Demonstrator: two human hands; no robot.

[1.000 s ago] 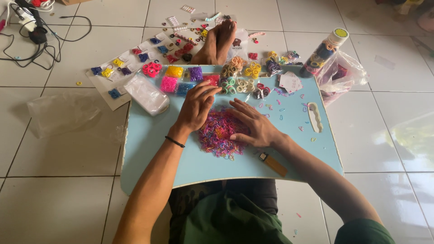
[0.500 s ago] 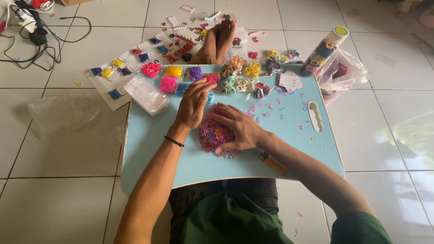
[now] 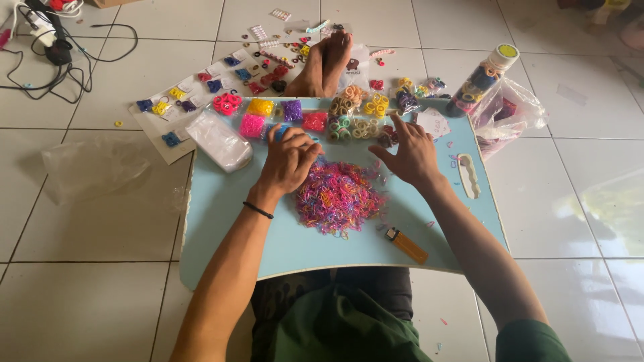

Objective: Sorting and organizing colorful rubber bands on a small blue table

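A person sits on the floor with a light blue table [image 3: 221,221] over their legs; in the middle of the table lies a pile of tiny rubber bands [image 3: 337,196], mostly pink, purple and orange.

The left hand [image 3: 290,159] rests at the top left edge of the pile; its fingers are curled in and it looks half closed, but I cannot tell if it has hold of anything; a black band [image 3: 257,210] goes round that wrist.

The right hand [image 3: 410,153] is wide open with the fingers spread out; it holds nothing; it sits just up and to the right of the pile, near the far edge of the table.

An orange lighter [image 3: 406,245] lies on the table, near the pile on its lower right side.

Along the far edge of the table are small bags of bands in yellow, purple and pink [image 3: 260,107], and little hair ties [image 3: 349,100] in a bunch.

A clear plastic bag [image 3: 219,140] lies at the table's left corner; a tall clear tube with a yellow lid [image 3: 484,77] lies on the floor to the right.

A bare foot [image 3: 326,64] rests on the floor past the table; black cables [image 3: 60,57] lie far off to the left.
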